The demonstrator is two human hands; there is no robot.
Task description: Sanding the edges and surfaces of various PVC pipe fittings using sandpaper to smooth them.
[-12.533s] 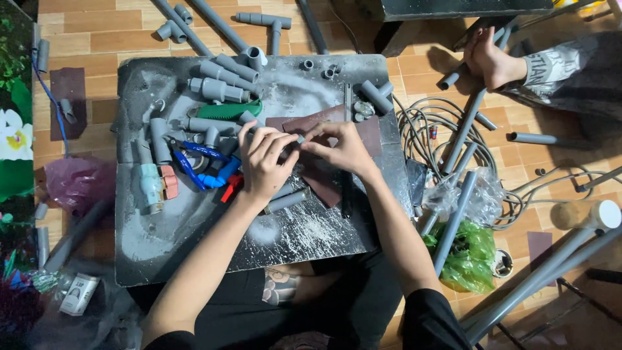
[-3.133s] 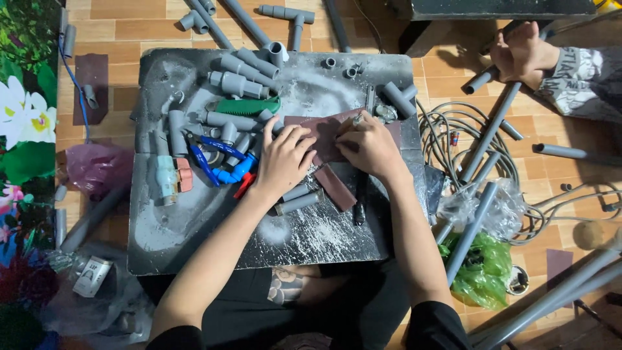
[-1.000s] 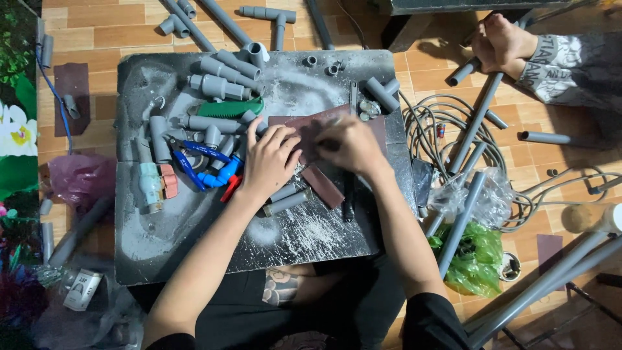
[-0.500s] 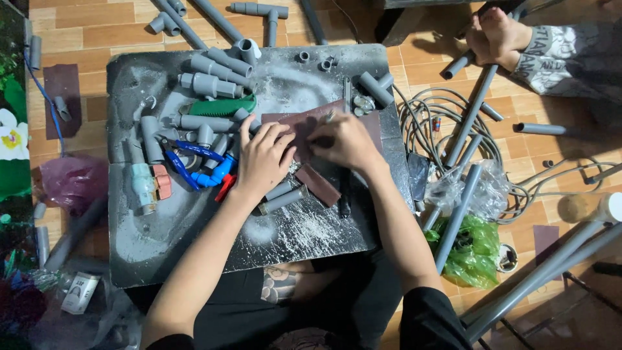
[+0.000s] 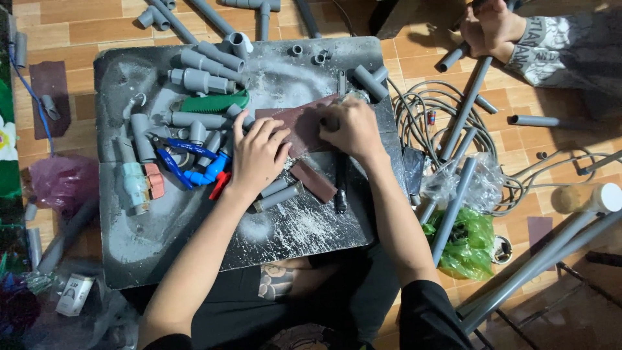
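On the dusty worktop [image 5: 162,253], both hands press a brown sheet of sandpaper [image 5: 299,126].

Left hand [image 5: 258,157] lies flat with fingers spread on the sheet's near-left edge; right hand [image 5: 350,126] is clenched over something small on the sheet, hidden by the fingers. Just left of the sandpaper sit a green-handled tool [image 5: 214,102] and blue pliers [image 5: 191,165]; grey pipe fittings [image 5: 201,81] crowd further left. Beyond its right end, another person's hand [image 5: 489,26] grips a grey pipe [image 5: 468,104].
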